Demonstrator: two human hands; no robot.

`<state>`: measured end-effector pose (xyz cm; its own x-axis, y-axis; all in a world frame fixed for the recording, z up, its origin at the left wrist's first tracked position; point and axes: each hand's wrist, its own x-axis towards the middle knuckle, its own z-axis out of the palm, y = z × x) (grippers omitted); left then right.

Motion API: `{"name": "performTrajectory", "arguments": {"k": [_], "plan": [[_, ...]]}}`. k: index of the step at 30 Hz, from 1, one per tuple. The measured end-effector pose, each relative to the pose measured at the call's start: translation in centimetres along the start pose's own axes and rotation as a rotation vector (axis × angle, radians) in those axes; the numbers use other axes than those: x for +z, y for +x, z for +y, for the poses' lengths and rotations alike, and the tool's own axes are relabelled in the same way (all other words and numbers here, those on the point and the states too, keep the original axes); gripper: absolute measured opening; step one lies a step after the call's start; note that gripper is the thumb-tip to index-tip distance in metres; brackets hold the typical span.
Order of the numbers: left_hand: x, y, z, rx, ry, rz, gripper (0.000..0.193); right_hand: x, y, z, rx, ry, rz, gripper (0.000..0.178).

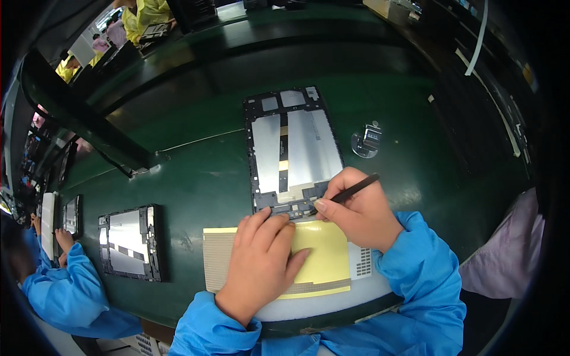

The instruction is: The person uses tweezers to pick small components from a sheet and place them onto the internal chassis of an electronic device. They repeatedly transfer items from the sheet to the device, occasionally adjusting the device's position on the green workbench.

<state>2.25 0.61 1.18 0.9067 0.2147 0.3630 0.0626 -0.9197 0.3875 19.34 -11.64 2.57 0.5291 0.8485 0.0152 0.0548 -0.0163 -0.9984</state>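
A tablet housing with a black frame and silver inner plates lies on the green table before me, a dark ribbon strip down its middle. Black tweezers slant down from my right hand, pinched between thumb and fingers. Their tip meets the housing's near edge, where small parts show. My left hand lays its fingertips on that same edge, its thumb apart and nothing grasped. Beneath the hands is a yellow sheet with rows of small brown strips, partly covered by my left hand.
Stacked tablet housings sit to the left. A small clear round holder with a metal piece stands right of the housing. A dark post rises at left. A co-worker in a blue sleeve works at far left; a pink sleeve is at right.
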Motion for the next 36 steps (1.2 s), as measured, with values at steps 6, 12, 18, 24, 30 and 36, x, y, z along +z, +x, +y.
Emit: {"name": "performTrajectory", "arguments": {"k": [6, 12, 18, 24, 30, 36], "plan": [[0.2, -0.1, 0.3, -0.037, 0.036, -0.033, 0.051, 0.2, 0.2, 0.3, -0.006, -0.012, 0.017, 0.013], [0.0, 0.0, 0.7, -0.048, 0.057, -0.050, 0.053, 0.0, 0.2, 0.3, -0.044, -0.079, 0.008, 0.014], [0.0, 0.0, 0.5, -0.041, 0.059, -0.052, 0.053, 0.0, 0.3, 0.5, -0.068, -0.129, 0.005, 0.014], [-0.1, 0.1, 0.7, -0.037, 0.059, -0.046, 0.047, 0.4, -0.1, 1.0, -0.230, -0.221, 0.010, 0.015], [1.4, -0.4, -0.1, -0.012, 0.044, 0.055, 0.032, 0.4, -0.5, 1.4, -0.277, -0.299, 0.063, 0.017], [1.2, -0.6, -0.1, -0.048, 0.052, 0.052, 0.035, 1.1, -5.1, -1.1, 0.004, 0.091, -0.006, 0.019]]}}
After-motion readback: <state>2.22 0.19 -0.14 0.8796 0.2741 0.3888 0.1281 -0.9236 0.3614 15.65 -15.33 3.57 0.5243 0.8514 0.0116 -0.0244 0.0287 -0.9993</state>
